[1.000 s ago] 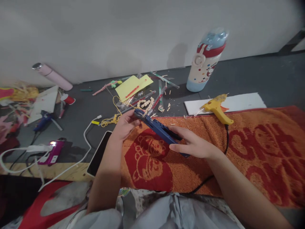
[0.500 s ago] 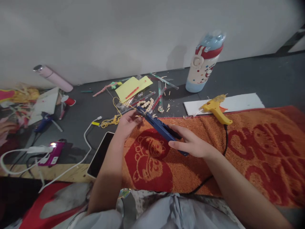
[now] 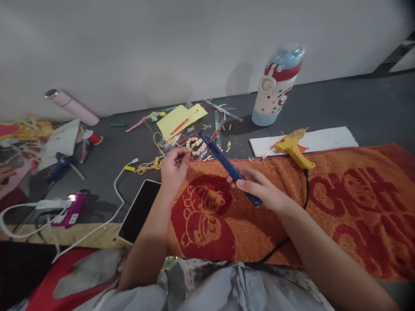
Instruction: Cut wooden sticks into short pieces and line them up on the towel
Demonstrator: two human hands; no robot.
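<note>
My right hand (image 3: 256,185) is wrapped round the lower part of a long blue stapler (image 3: 222,160). The stapler slants up and left over the towel, its tip apart from my left hand. My left hand (image 3: 177,166) is closed in a pinch near the towel's back edge; whatever lies between its fingertips is too small to make out. Just beyond those fingers lie small cream pieces in a ring-like cluster (image 3: 194,146). Thin yellow cord (image 3: 151,166) lies loosely beside my left hand.
An orange and red towel (image 3: 259,233) covers the table's front. A yellow glue gun (image 3: 293,147) rests on a white board (image 3: 333,138). A tall bottle (image 3: 275,90) stands behind. On the left are a phone (image 3: 139,211), a purple power strip (image 3: 69,209) and another person's hand (image 3: 5,172).
The stapler's tip has moved up and right, away from my left hand, and the tool has turned in my right hand. My left fingers have curled in more.
</note>
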